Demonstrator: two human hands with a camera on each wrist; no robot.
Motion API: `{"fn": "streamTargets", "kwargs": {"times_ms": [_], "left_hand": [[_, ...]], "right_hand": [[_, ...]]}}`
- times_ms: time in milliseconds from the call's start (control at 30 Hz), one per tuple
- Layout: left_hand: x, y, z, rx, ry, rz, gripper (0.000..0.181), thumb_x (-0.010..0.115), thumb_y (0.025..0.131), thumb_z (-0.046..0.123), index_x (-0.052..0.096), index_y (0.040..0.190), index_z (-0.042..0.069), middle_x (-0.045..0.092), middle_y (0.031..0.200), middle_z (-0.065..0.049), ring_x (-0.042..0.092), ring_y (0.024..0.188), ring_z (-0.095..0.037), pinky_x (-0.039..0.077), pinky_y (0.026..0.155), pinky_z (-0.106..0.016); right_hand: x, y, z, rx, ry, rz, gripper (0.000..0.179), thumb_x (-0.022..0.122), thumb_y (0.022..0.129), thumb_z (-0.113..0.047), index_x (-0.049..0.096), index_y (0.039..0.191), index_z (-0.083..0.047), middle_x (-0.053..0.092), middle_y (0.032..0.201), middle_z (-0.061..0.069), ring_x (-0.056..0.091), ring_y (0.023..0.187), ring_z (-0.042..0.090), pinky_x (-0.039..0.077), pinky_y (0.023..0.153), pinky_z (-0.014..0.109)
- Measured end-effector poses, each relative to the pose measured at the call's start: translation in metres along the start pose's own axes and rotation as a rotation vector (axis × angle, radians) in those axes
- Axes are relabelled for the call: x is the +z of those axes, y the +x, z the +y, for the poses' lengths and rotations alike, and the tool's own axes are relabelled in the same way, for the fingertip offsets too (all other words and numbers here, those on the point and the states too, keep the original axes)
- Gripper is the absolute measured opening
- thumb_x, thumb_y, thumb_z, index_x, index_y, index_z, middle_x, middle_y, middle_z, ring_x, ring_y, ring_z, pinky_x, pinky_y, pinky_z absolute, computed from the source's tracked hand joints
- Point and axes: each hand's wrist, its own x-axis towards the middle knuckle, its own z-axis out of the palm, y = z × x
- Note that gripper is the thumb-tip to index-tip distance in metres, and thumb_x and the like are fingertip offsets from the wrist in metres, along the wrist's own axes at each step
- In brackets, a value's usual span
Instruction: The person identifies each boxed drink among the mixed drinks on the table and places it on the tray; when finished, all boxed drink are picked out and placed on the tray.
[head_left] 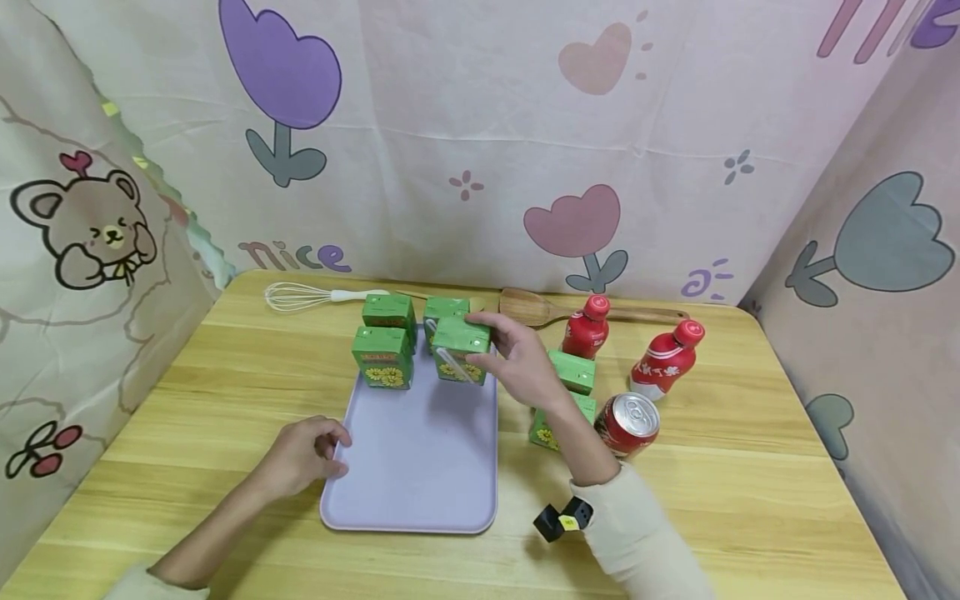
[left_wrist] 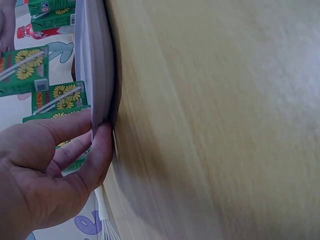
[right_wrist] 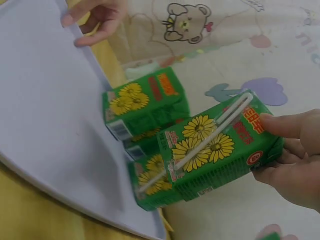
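My right hand (head_left: 525, 367) grips a green drink carton (right_wrist: 220, 142) with yellow flowers and a white straw on its front. It holds the carton by its upper end, above the far right part of a lilac tray (head_left: 420, 467). Three more green cartons stand at the tray's far end, one of them a carton (head_left: 384, 358) at the front left. My left hand (head_left: 303, 454) is at the tray's left side, and in the left wrist view its thumb and fingers pinch the rim (left_wrist: 100, 65).
Right of the tray are two more green cartons (head_left: 573, 372), a cola can (head_left: 628, 423) and two red bottles (head_left: 666, 360). A whisk (head_left: 315, 296) and a wooden spatula (head_left: 528, 308) lie along the back edge, before a patterned cloth. A black device (head_left: 562, 518) sits by my right cuff.
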Motion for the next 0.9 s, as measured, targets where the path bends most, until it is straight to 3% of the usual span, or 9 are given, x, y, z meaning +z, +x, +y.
{"fn": "streamTargets", "kwargs": {"times_ms": [400, 633, 900], "left_hand": [[0.001, -0.001, 0.0, 0.01, -0.011, 0.003, 0.029, 0.079, 0.066, -0.002, 0.065, 0.091, 0.004, 0.055, 0.076, -0.005, 0.048, 0.068, -0.012, 0.043, 0.055, -0.02], [0.0, -0.001, -0.001, 0.013, -0.012, 0.006, 0.029, 0.079, 0.066, -0.002, 0.065, 0.091, 0.004, 0.054, 0.076, -0.005, 0.048, 0.068, -0.012, 0.043, 0.054, -0.02], [-0.001, -0.001, 0.0, 0.011, -0.011, 0.004, 0.029, 0.079, 0.066, -0.001, 0.065, 0.092, 0.004, 0.055, 0.076, -0.005, 0.048, 0.069, -0.013, 0.043, 0.055, -0.02]], "right_hand": [[0.027, 0.014, 0.019, 0.065, 0.042, -0.021, 0.05, 0.061, 0.08, 0.014, 0.055, 0.128, 0.0, 0.052, 0.132, 0.018, 0.054, 0.119, 0.029, 0.043, 0.103, 0.042], [0.033, 0.019, 0.026, 0.117, -0.02, -0.027, 0.052, 0.064, 0.079, 0.01, 0.056, 0.129, -0.005, 0.054, 0.128, 0.015, 0.059, 0.103, 0.025, 0.051, 0.088, 0.029], [0.039, 0.025, 0.034, 0.113, -0.014, -0.02, 0.052, 0.062, 0.08, 0.013, 0.055, 0.129, -0.003, 0.051, 0.133, 0.016, 0.055, 0.116, 0.027, 0.045, 0.102, 0.036]]}}
